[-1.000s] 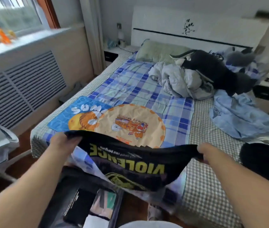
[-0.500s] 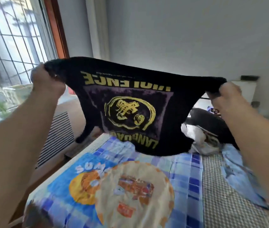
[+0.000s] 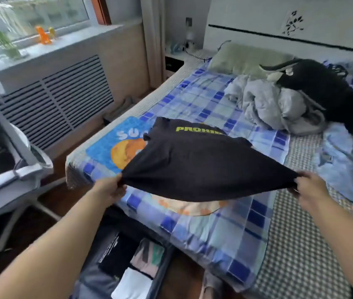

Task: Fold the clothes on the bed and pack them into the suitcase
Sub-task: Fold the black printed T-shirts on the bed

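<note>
Black T-shirt (image 3: pixel 203 165): near corners pinched, one by the left hand (image 3: pixel 108 188), one by the right hand (image 3: pixel 310 190), fingers curled into the cloth. Held high in the air half a second ago; now lowered, far end touching the bed (image 3: pixel 300 244), near edge still lifted. Judged: laid out for folding. Legible: yellow "PROHIB…", remainder hidden. Beneath it, blue towel (image 3: pixel 115 137), reading "SU…". Suitcase (image 3: pixel 128 266) open on the floor by the bed's foot, part-filled.

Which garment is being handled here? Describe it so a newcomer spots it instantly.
On the blue plaid bed sheet, near the foot, a black T-shirt is stretched between the left hand and right hand. Unlike the crumpled grey and pale blue clothes behind, it bears yellow lettering.
</note>
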Demonstrator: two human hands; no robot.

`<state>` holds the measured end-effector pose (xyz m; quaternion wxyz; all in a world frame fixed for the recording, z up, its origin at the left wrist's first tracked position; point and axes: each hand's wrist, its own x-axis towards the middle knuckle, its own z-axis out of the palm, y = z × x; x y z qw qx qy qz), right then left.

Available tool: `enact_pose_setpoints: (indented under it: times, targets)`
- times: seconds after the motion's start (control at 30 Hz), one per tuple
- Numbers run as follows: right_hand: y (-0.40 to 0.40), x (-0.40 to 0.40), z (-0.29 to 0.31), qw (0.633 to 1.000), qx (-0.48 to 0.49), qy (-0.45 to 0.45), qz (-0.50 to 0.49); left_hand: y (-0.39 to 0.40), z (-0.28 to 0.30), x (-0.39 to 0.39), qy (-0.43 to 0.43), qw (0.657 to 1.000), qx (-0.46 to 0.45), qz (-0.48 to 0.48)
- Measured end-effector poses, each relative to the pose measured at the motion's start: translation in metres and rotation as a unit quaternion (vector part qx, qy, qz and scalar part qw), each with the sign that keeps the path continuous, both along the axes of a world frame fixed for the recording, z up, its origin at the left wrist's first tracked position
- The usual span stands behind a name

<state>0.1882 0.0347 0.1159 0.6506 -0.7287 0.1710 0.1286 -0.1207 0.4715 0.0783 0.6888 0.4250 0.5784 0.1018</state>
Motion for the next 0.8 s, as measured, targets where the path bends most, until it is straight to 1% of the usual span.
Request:
enact_pose_setpoints:
  times: [0.03,0.1,0.2,0.3,0.4,0.47,0.57,0.63,0.7,0.8]
  targets:
    - [-0.005,-0.004,-0.027,0.999,-0.031,0.019,0.002,-0.011,-0.029,-0.002,0.042,0.999,0.01,0.003]
    - [-0.013,-0.012,-0.081,0.995,-0.091,0.047,0.02,-0.031,-0.076,-0.008,0.114,0.993,0.037,-0.019]
    - [-0.028,-0.015,-0.156,0.981,-0.169,0.082,0.049,-0.047,-0.136,-0.02,0.183,0.981,0.047,-0.049]
    - [-0.032,-0.021,-0.206,0.965,-0.229,0.1,0.074,-0.05,-0.181,-0.031,0.233,0.969,0.057,-0.066]
    - [-0.025,-0.029,-0.207,0.959,-0.267,0.083,0.053,-0.041,-0.198,-0.04,0.26,0.961,0.064,-0.064]
    - [-0.023,-0.031,-0.195,0.957,-0.281,0.067,0.03,-0.034,-0.199,-0.043,0.278,0.953,0.082,-0.085]
    - [-0.027,-0.034,-0.17,0.964,-0.258,0.052,-0.024,-0.039,-0.164,-0.041,0.294,0.947,0.108,-0.07]
    - [-0.03,-0.04,-0.15,0.96,-0.278,0.012,-0.035,-0.045,-0.148,-0.043,0.308,0.94,0.119,-0.083]
    - [-0.034,-0.05,-0.132,0.946,-0.322,-0.033,-0.004,-0.045,-0.145,-0.053,0.316,0.936,0.112,-0.109]
    - [-0.047,-0.062,-0.123,0.907,-0.401,-0.088,0.093,-0.043,-0.148,-0.067,0.305,0.94,0.07,-0.137]
